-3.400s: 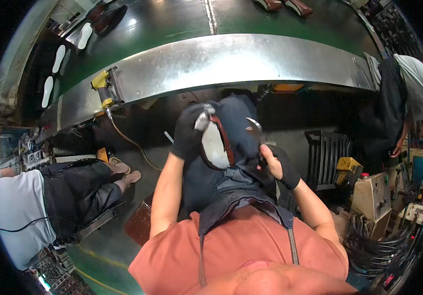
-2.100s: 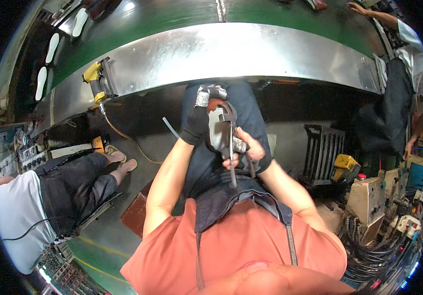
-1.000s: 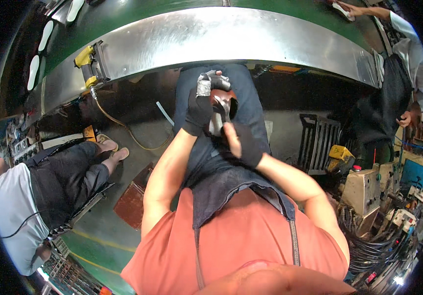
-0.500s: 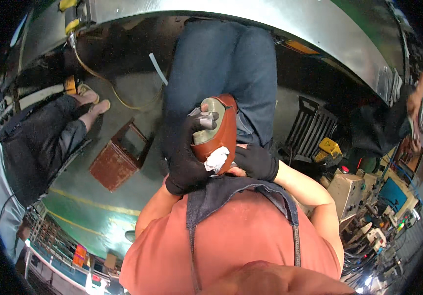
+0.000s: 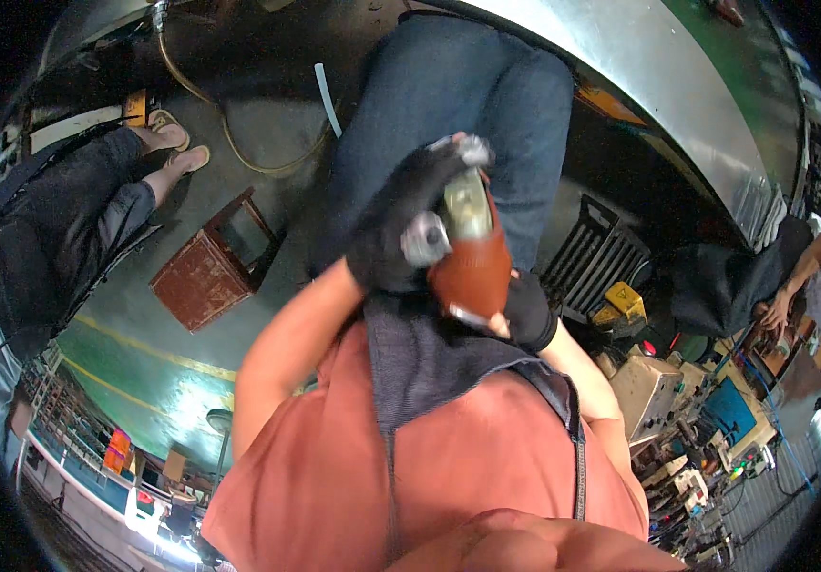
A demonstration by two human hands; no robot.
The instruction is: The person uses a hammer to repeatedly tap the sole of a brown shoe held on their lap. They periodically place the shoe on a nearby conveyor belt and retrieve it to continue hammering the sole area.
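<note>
A brown leather shoe upper sits on a pale, translucent shoe last, held above my lap. My left hand, in a black fingerless glove, is blurred. Its silver-wrapped thumb lies against the side of the shoe and its fingertips reach the far end of the last, so it seems to grip it. My right hand, gloved in black too, holds the near end of the shoe, thumb on the leather and other fingers mostly hidden. A thin white edge shows at that near end; I cannot make out what it is.
A metal worktable runs across the front. On the left stand a reddish-brown wooden stool and a person in sandals. To the right are a black slatted rack, a yellow box and machinery; another person's arm shows beyond.
The shoe has swung to the right and tilted. My left hand has moved forward and right with it. The crumpled white cloth or paper by the shoe is no longer plainly visible. My view has turned slightly.
</note>
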